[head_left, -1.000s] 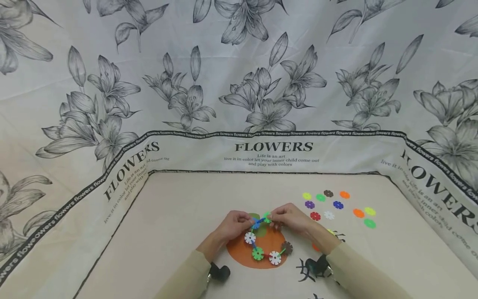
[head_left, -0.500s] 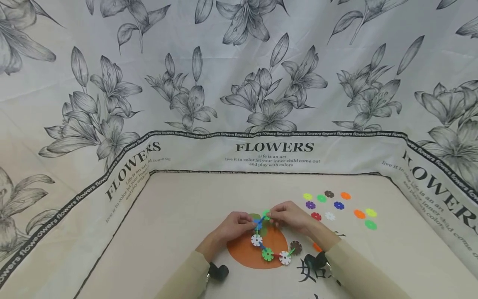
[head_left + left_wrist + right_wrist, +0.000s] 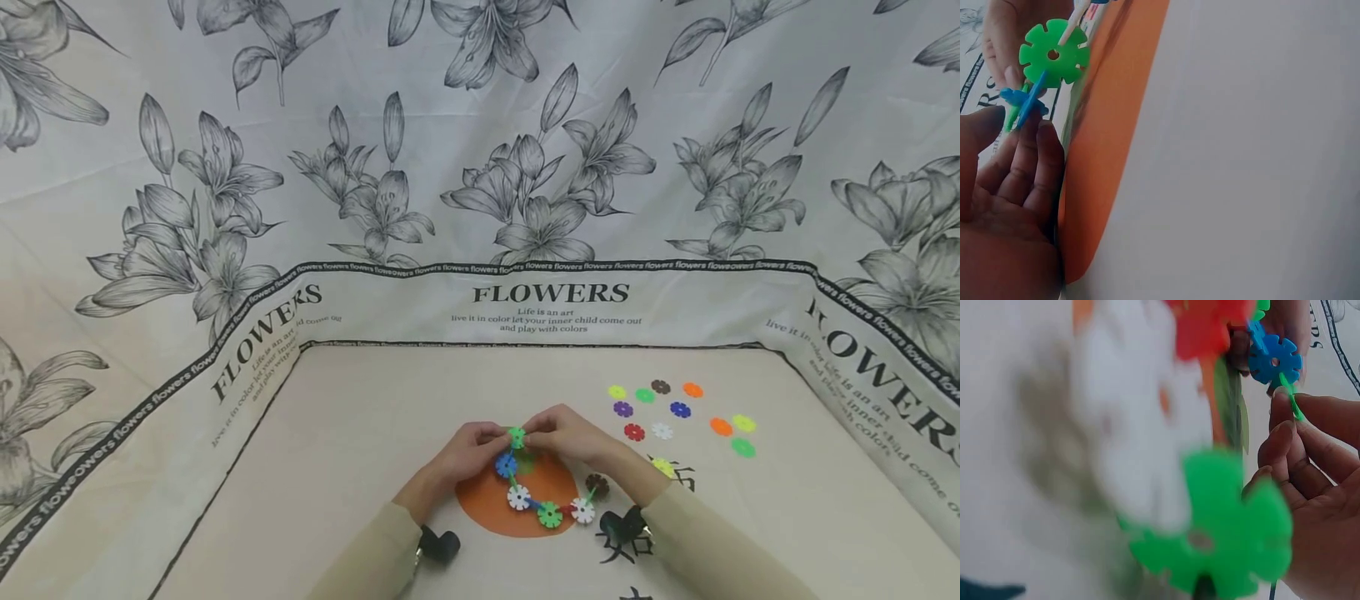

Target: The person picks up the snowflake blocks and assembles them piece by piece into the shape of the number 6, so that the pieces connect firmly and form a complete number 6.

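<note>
A chain of interlocking plastic snowflake discs hangs from both hands in the head view, over an orange printed fruit. My left hand (image 3: pixel 467 454) pinches a blue disc (image 3: pixel 1030 107) between thumb and fingers. My right hand (image 3: pixel 573 437) pinches the edge of a green disc (image 3: pixel 1294 400), which joins the blue one. From there the chain runs down through another blue disc (image 3: pixel 507 465), a white disc (image 3: pixel 518 498), a green disc (image 3: pixel 550 515) and a second white disc (image 3: pixel 582 511) to a brown disc (image 3: pixel 597 485). Short edge-on discs link them. The fingertips of both hands nearly meet.
Several loose discs lie at the right, among them a purple disc (image 3: pixel 623 409), a red disc (image 3: pixel 633 432) and an orange disc (image 3: pixel 722 427). A yellow disc (image 3: pixel 662 467) is partly behind the right wrist. A flower-printed curtain (image 3: pixel 547 308) borders the tabletop (image 3: pixel 360 400).
My right hand has moved left, closer to the left hand. The top green disc has come down and left with it. The chain's lower end has swung to the right.
</note>
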`<action>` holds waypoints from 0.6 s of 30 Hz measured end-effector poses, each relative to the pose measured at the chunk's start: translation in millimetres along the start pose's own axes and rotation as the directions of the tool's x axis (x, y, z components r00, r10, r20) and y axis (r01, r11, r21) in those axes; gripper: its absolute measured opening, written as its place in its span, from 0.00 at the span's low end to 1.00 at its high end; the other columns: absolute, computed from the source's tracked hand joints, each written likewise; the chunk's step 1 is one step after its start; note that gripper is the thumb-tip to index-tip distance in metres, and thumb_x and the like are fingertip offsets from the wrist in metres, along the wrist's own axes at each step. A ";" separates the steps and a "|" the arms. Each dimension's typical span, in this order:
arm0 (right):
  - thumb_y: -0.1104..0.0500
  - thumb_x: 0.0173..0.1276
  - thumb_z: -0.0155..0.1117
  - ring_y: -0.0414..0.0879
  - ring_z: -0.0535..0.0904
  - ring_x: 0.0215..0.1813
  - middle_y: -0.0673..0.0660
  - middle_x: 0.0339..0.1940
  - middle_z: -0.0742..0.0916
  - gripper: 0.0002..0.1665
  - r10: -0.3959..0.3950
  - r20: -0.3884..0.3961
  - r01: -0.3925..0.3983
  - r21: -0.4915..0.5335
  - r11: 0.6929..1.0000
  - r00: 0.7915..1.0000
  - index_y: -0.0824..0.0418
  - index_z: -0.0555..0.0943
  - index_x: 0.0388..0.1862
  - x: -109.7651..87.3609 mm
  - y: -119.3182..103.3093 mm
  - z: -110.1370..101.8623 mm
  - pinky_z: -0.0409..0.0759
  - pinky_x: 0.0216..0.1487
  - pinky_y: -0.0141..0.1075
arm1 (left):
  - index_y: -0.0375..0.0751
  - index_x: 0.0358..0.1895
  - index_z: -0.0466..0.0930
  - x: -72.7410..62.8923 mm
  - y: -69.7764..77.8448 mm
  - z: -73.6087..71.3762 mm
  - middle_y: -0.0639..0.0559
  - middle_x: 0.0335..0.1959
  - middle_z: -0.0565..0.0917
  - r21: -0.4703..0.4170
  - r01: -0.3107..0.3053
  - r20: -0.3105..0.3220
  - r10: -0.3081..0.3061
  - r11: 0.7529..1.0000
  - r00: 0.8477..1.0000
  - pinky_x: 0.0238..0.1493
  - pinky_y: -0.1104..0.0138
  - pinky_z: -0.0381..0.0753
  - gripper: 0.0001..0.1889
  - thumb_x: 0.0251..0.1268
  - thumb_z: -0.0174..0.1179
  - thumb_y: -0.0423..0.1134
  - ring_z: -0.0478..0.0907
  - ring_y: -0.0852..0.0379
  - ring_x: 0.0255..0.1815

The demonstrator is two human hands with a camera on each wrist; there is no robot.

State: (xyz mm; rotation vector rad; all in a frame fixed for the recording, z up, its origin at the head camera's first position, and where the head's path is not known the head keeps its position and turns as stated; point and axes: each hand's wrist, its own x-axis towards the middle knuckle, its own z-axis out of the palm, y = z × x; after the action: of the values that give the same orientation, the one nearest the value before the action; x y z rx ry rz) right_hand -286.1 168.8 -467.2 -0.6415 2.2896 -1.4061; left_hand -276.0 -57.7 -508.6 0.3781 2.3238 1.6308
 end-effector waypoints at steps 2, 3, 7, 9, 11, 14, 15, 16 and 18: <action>0.60 0.74 0.64 0.47 0.81 0.46 0.58 0.44 0.90 0.12 0.014 -0.001 -0.014 -0.011 1.000 1.000 0.66 0.88 0.49 1.6 -2.2 2.4 0.79 0.53 0.38 | 0.43 0.49 0.87 0.3 0.1 0.2 0.53 0.41 0.89 -0.005 0.001 0.001 -0.001 1.000 1.000 0.58 0.58 0.79 0.13 0.76 0.60 0.47 0.82 0.58 0.44; 0.60 0.74 0.64 0.47 0.81 0.47 0.57 0.45 0.90 0.12 0.021 0.000 -0.021 -0.010 1.000 1.000 0.66 0.88 0.49 2.1 -2.8 3.4 0.79 0.53 0.39 | 0.43 0.48 0.87 0.3 0.1 0.4 0.53 0.40 0.89 -0.005 0.003 0.000 -0.003 1.000 1.000 0.57 0.59 0.80 0.12 0.76 0.60 0.47 0.81 0.58 0.43; 0.58 0.74 0.65 0.48 0.81 0.49 0.56 0.47 0.89 0.13 0.035 -0.016 -0.035 -0.038 0.999 0.999 0.64 0.88 0.49 1.4 -2.1 2.5 0.79 0.55 0.42 | 0.41 0.46 0.86 0.2 -0.3 0.4 0.52 0.36 0.88 -0.011 0.016 -0.008 -0.017 1.000 1.000 0.55 0.60 0.79 0.11 0.76 0.61 0.44 0.80 0.57 0.40; 0.57 0.75 0.64 0.50 0.81 0.49 0.58 0.47 0.89 0.14 0.036 -0.043 -0.039 -0.057 0.998 0.998 0.65 0.87 0.50 -1.2 -1.7 -2.1 0.80 0.54 0.44 | 0.40 0.45 0.86 0.3 -0.5 0.4 0.52 0.35 0.88 -0.019 0.026 -0.011 -0.026 0.999 1.000 0.54 0.61 0.79 0.11 0.75 0.62 0.44 0.81 0.58 0.40; 0.56 0.75 0.64 0.51 0.81 0.48 0.59 0.47 0.89 0.15 0.055 -0.086 -0.061 -0.077 0.995 0.995 0.65 0.87 0.51 -5.6 -1.8 -10.0 0.79 0.51 0.44 | 0.39 0.44 0.85 0.8 -0.6 0.5 0.51 0.35 0.88 -0.028 0.032 -0.011 -0.032 0.999 0.999 0.53 0.62 0.80 0.10 0.75 0.62 0.43 0.81 0.58 0.39; 0.57 0.75 0.65 0.53 0.82 0.45 0.62 0.47 0.89 0.17 0.085 -0.153 -0.100 -0.097 0.990 0.985 0.68 0.85 0.54 -14.0 -0.6 -27.1 0.80 0.47 0.46 | 0.38 0.43 0.84 1.3 0.0 0.7 0.51 0.34 0.89 -0.040 0.039 -0.012 -0.039 0.998 0.999 0.50 0.64 0.80 0.09 0.74 0.63 0.42 0.82 0.58 0.38; 0.57 0.75 0.64 0.54 0.82 0.44 0.62 0.47 0.89 0.18 0.102 -0.175 -0.121 -0.103 0.987 0.979 0.68 0.84 0.55 -17.3 0.3 -33.4 0.79 0.46 0.46 | 0.37 0.43 0.84 1.1 0.4 0.8 0.50 0.34 0.89 -0.044 0.037 -0.013 -0.038 0.998 0.999 0.50 0.64 0.81 0.09 0.74 0.63 0.41 0.82 0.58 0.37; 0.57 0.74 0.65 0.54 0.82 0.44 0.62 0.47 0.89 0.18 0.115 -0.199 -0.138 -0.109 0.984 0.973 0.68 0.84 0.55 -20.4 2.3 -39.9 0.79 0.45 0.45 | 0.37 0.43 0.84 0.9 0.7 0.9 0.49 0.35 0.89 -0.045 0.037 -0.014 -0.037 0.998 0.999 0.50 0.65 0.81 0.09 0.74 0.63 0.41 0.83 0.58 0.37; 0.57 0.74 0.65 0.55 0.82 0.43 0.63 0.47 0.88 0.19 0.127 -0.241 -0.160 -0.123 0.979 0.962 0.69 0.83 0.56 -26.6 7.7 -52.3 0.80 0.43 0.45 | 0.36 0.44 0.84 0.1 1.1 1.2 0.48 0.35 0.89 -0.048 0.035 -0.016 -0.036 0.998 0.999 0.49 0.64 0.82 0.09 0.73 0.63 0.40 0.83 0.58 0.37</action>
State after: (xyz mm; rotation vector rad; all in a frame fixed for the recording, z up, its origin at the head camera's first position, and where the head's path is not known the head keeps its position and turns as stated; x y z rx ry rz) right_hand -293.5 224.8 -449.6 -0.3553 2.5792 -1.3187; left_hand -275.6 -56.3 -508.0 0.3129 2.2855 1.6756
